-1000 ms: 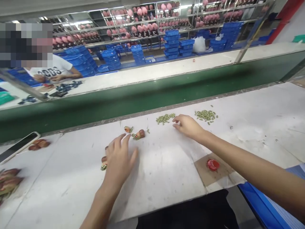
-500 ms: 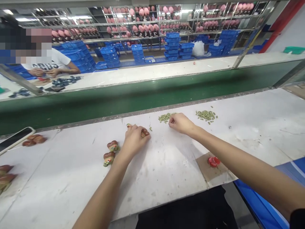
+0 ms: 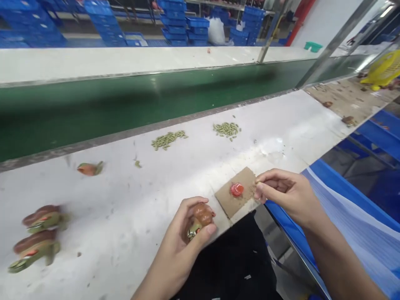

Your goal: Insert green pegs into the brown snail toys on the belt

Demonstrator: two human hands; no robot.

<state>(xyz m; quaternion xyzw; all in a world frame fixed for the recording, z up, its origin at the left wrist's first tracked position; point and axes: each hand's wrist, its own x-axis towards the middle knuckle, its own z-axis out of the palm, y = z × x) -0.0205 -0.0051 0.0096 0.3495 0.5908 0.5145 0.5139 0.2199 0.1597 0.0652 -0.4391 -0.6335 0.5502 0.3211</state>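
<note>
At the near edge of the white desk (image 3: 131, 216), the left hand (image 3: 184, 237) is clamped around a brown toy figure (image 3: 201, 217). Just right, the right hand (image 3: 286, 193) pinches its fingertips together beside a cardboard square (image 3: 233, 202) bearing a red blob (image 3: 236, 189); whether they grip anything is unclear.

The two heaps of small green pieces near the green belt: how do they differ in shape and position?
The left heap is stretched into a long, slanted band, while the right heap is rounder and more compact. The left heap lies closer to the belt's metal edge; the right heap sits farther from it, with a few loose pieces scattered around. Both are the same pale green pieces on the white table, and neither hand touches them.
</note>
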